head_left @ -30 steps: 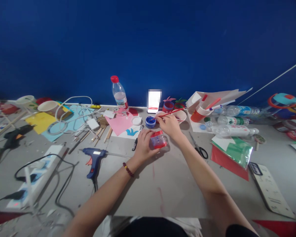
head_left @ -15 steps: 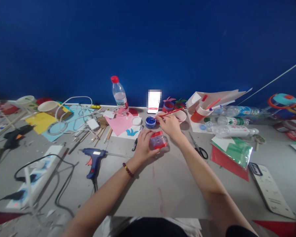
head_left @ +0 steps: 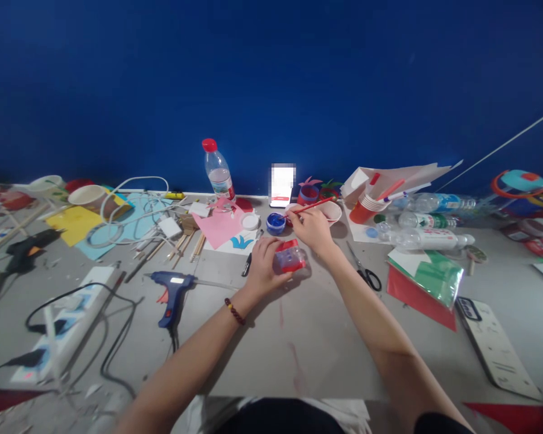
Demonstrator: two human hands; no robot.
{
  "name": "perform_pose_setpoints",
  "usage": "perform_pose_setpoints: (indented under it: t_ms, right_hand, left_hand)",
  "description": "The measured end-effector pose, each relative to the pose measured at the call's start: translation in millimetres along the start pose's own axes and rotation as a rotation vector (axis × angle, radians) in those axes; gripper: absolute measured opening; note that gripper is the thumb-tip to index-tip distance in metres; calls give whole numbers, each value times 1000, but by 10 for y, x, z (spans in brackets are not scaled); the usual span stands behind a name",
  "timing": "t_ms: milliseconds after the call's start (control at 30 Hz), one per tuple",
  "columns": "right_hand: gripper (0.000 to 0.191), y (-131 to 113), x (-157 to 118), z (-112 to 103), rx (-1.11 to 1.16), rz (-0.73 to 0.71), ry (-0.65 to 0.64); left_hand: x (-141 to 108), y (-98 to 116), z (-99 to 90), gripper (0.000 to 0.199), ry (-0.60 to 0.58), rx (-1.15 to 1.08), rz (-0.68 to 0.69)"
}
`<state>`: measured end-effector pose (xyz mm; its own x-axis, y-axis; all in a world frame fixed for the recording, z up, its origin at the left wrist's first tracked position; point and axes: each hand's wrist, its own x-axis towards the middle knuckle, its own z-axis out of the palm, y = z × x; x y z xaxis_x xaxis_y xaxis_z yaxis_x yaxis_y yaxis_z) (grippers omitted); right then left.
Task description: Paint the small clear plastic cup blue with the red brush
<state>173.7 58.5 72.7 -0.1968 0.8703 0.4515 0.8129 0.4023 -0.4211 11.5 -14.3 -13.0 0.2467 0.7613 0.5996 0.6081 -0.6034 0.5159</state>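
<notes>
My left hand [head_left: 265, 265] is wrapped round a piece of clear plastic bottle [head_left: 290, 258] painted red along its edges, with a bluish patch inside. In my right hand [head_left: 311, 229] a red paintbrush [head_left: 314, 205] is pinched, its tip down at the open jar of blue paint [head_left: 276, 224]. Whether the bristles dip into the paint is too small to tell. Just behind my right fingers stands a white paper cup [head_left: 333, 211], partly covered by the hand. A white lid [head_left: 250, 221] lies left of the jar, near a blue paper leaf shape [head_left: 241, 242].
A blue glue gun [head_left: 174, 292] and a power strip [head_left: 70, 325] with cables lie left. Scissors [head_left: 365, 271], plastic bottles [head_left: 429, 239] and a phone [head_left: 498, 346] are right. A lit phone [head_left: 281, 184] and a red-capped bottle [head_left: 219, 175] stand at the back.
Almost nothing differs. Both hands keep their holds, and the brush tip stays at the blue paint jar.
</notes>
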Motion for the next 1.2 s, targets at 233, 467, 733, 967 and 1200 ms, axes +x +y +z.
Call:
perform_pose_setpoints:
  t_ms: [233, 467, 733, 967, 1200]
  right_hand:
    - [28, 10, -3, -19, 38, -13, 43]
    - [26, 18, 6, 26, 48, 1, -20]
    - [28, 37, 6, 9, 66, -13, 15]
    - [27, 22, 14, -10, 18, 38, -10]
    - [29, 54, 7, -26, 93, 6, 54]
  left_hand:
    - [2, 3, -9, 68, -34, -10, -41]
    - [3, -1, 0, 67, -5, -8, -6]
    - [5, 5, 12, 68, 4, 5, -3]
    - [10, 12, 7, 68, -12, -11, -11]
    - [8, 22, -10, 68, -39, -8, -40]
